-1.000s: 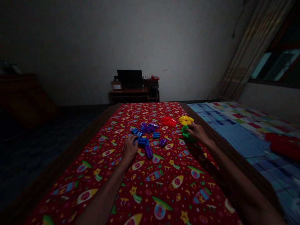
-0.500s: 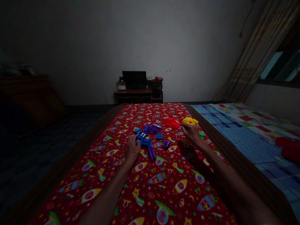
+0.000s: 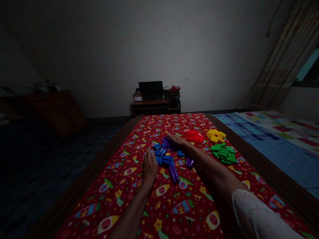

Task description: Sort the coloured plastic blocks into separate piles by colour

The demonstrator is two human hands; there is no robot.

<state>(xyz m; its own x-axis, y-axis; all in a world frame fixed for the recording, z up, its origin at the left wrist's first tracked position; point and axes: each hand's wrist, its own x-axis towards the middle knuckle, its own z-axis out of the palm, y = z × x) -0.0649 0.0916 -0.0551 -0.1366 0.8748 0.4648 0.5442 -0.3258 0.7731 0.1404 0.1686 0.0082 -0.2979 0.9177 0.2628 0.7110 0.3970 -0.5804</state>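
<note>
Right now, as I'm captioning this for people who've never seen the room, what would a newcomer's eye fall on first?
Probably the red patterned cloth, stretching away down the middle of the dim room. Next, the bright piles towards its right edge: the red pile, the yellow pile and, nearer, the green pile. Then the blue pieces and purple pieces near the left hand and right hand.

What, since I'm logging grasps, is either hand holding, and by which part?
The left hand, beside the blue pieces, shows no clear hold. The right hand is at the purple pieces, its underside hidden; whether it holds one cannot be told.
</note>
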